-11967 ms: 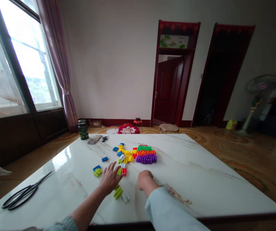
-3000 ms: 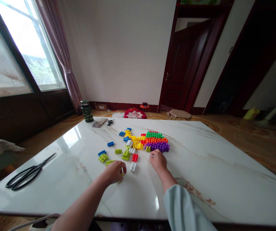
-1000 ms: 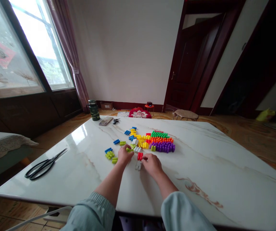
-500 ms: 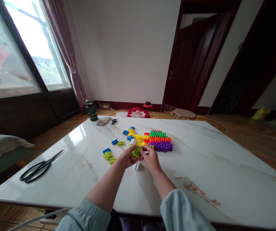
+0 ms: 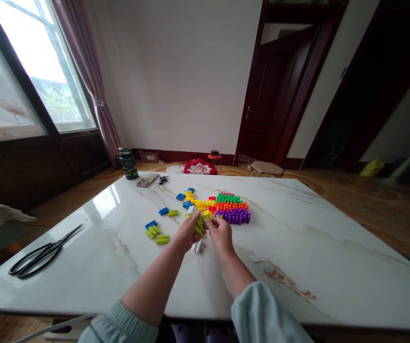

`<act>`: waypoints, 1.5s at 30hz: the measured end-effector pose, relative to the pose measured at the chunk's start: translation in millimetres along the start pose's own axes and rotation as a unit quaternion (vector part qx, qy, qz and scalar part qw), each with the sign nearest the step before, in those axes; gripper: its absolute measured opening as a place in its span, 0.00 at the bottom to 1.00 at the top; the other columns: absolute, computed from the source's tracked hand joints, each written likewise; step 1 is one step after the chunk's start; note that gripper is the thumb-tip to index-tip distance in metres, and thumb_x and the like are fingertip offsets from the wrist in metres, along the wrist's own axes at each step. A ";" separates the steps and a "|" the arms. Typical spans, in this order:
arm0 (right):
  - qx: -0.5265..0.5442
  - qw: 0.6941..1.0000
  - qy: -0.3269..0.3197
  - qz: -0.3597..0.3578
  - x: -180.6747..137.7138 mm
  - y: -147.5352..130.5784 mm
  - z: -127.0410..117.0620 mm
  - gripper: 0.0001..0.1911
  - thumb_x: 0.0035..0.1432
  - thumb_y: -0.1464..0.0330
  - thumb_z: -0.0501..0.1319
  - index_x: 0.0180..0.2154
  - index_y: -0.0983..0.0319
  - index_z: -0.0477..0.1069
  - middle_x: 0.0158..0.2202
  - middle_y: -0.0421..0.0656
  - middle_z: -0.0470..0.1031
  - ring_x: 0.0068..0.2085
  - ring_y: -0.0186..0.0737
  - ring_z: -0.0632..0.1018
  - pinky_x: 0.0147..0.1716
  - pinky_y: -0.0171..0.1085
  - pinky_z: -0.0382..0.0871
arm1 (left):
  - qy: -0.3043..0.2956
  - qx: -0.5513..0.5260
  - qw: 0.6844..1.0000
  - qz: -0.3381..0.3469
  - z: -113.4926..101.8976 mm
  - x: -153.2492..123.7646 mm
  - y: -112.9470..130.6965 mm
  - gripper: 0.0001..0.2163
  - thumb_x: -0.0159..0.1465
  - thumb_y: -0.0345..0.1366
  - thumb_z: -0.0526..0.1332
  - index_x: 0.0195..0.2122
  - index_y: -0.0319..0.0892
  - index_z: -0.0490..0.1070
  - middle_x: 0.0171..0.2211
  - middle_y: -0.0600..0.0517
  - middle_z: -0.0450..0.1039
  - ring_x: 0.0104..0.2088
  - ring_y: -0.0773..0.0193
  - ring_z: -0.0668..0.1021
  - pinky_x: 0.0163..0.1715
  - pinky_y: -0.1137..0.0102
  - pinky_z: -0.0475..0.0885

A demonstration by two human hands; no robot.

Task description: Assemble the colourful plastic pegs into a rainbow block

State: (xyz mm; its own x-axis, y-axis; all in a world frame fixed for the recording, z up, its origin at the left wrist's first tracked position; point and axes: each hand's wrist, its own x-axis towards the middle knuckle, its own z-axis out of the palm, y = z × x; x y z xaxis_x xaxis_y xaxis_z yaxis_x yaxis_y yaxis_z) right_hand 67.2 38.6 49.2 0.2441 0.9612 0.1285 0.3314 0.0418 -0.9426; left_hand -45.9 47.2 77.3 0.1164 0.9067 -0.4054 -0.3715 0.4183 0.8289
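Observation:
My left hand (image 5: 188, 233) and my right hand (image 5: 220, 235) meet above the white marble table (image 5: 298, 247), both pinched on a small cluster of lime-green plastic blocks (image 5: 199, 226). Just under them lie two white blocks (image 5: 197, 246). Beyond my hands sits a joined slab of green, orange and purple blocks (image 5: 231, 208), with loose yellow, blue, red and white blocks (image 5: 194, 202) to its left. More lime-green and blue pieces (image 5: 155, 232) lie left of my left hand.
Black scissors (image 5: 40, 251) lie near the table's left edge. A dark green flask (image 5: 128, 163), a phone (image 5: 147, 179) and keys (image 5: 162, 179) sit at the far left corner. A stool (image 5: 265, 168), a red cushion (image 5: 198, 167) and doors stand beyond.
Both hands have come together and lifted the lime-green blocks off the table. A second ago they rested on the surface beside the red and white pieces.

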 end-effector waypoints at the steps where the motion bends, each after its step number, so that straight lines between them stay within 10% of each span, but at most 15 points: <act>1: 0.020 0.999 0.024 -0.008 3.5 -0.4 -4.1 0.16 0.56 0.57 0.59 0.35 0.64 0.73 0.34 0.47 0.80 0.32 0.41 0.79 0.30 0.34 0.70 | 0.006 -0.012 1.000 -0.004 0.1 1.1 1.8 0.12 0.67 0.44 0.56 0.35 0.39 0.65 0.22 0.53 0.68 0.15 0.74 0.68 0.09 0.84 0.48; 6: -0.128 0.980 0.148 -0.038 24.2 10.4 -40.3 0.11 0.54 0.67 0.60 0.40 0.64 0.73 0.39 0.47 0.78 0.37 0.40 0.78 0.38 0.35 0.69 | 0.052 -0.058 0.997 -0.018 -6.8 3.7 11.4 0.10 0.68 0.38 0.52 0.36 0.37 0.66 0.25 0.50 0.69 0.16 0.76 0.67 0.10 0.85 0.50; 13: -0.364 0.929 0.064 0.032 32.2 44.5 -63.4 0.13 0.55 0.74 0.59 0.41 0.57 0.77 0.43 0.44 0.75 0.42 0.40 0.77 0.36 0.33 0.65 | 0.076 -0.079 0.994 -0.019 -10.4 -0.9 14.8 0.10 0.68 0.38 0.53 0.36 0.36 0.66 0.25 0.50 0.68 0.16 0.76 0.68 0.09 0.86 0.51; 22: -0.354 0.927 0.117 0.033 28.8 44.7 -61.8 0.09 0.56 0.68 0.60 0.40 0.60 0.75 0.43 0.46 0.76 0.43 0.42 0.77 0.37 0.35 0.67 | 0.078 -0.076 0.994 -0.019 -7.0 -1.6 13.9 0.08 0.67 0.36 0.54 0.36 0.36 0.67 0.26 0.50 0.69 0.17 0.76 0.67 0.10 0.85 0.51; 28: -0.371 0.927 0.022 0.058 25.8 44.6 -58.9 0.09 0.54 0.68 0.59 0.33 0.56 0.79 0.38 0.43 0.80 0.40 0.42 0.79 0.34 0.34 0.66 | 0.081 -0.075 0.994 -0.021 -7.6 -1.5 14.1 0.08 0.66 0.37 0.56 0.35 0.36 0.67 0.25 0.50 0.69 0.17 0.76 0.67 0.09 0.85 0.52; 45: -0.372 0.928 0.001 0.033 27.1 46.1 -43.7 0.14 0.55 0.68 0.59 0.42 0.57 0.79 0.46 0.44 0.78 0.45 0.42 0.78 0.40 0.34 0.67 | 0.083 -0.062 0.994 -0.022 -5.9 2.1 11.0 0.08 0.66 0.35 0.56 0.36 0.35 0.68 0.26 0.48 0.70 0.17 0.75 0.68 0.10 0.84 0.54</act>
State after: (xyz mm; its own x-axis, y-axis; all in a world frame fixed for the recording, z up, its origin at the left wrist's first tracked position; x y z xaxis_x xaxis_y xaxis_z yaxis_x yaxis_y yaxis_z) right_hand 128.9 54.7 22.7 0.2878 0.9543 0.0806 0.8533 -0.2173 -0.4741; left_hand -55.2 53.3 83.3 -0.0137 0.8617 -0.5072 -0.4819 0.4387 0.7585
